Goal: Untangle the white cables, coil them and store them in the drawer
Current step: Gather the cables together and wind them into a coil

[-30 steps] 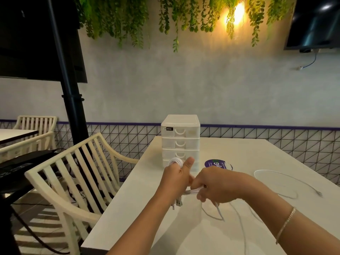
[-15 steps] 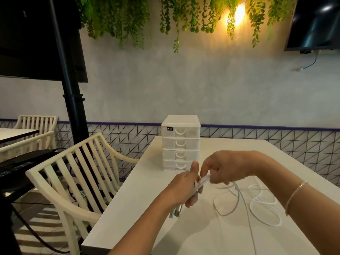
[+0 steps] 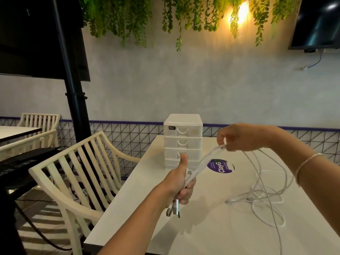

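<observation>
My left hand (image 3: 181,183): fist curled round a bundle of white cables (image 3: 204,162), thumb pointing up; it hangs above the near left part of the white table (image 3: 139,208), in front of the drawer unit (image 3: 183,142).
Plugs (image 3: 173,211): several metal connector ends stick out below my left fist, pointing down at the table; how many, I cannot tell.
My right hand (image 3: 239,138): raised higher and further right than my left; fingertips and thumb pinch the same strands, palm turned down; a thin bracelet (image 3: 307,163) sits on that wrist.
Stretch between my hands: the strands run taut and close together, slanting up from my left fist to my right fingertips, passing over a round purple sticker (image 3: 219,166) on the table.
Loose part: beyond my right hand the cables drop in wide arcs to the table and lie in overlapping loops on its right side (image 3: 266,205); a long strand trails toward the near edge.
Drawer unit: white, four drawers stacked, all pushed in; it stands at the table's far left edge; a small dark label sits on the top drawer.
Around: a cream slatted chair (image 3: 77,173) stands just beside the table's left edge; green hanging plants (image 3: 128,21) and a lit lamp (image 3: 241,11) are on the wall beyond.
</observation>
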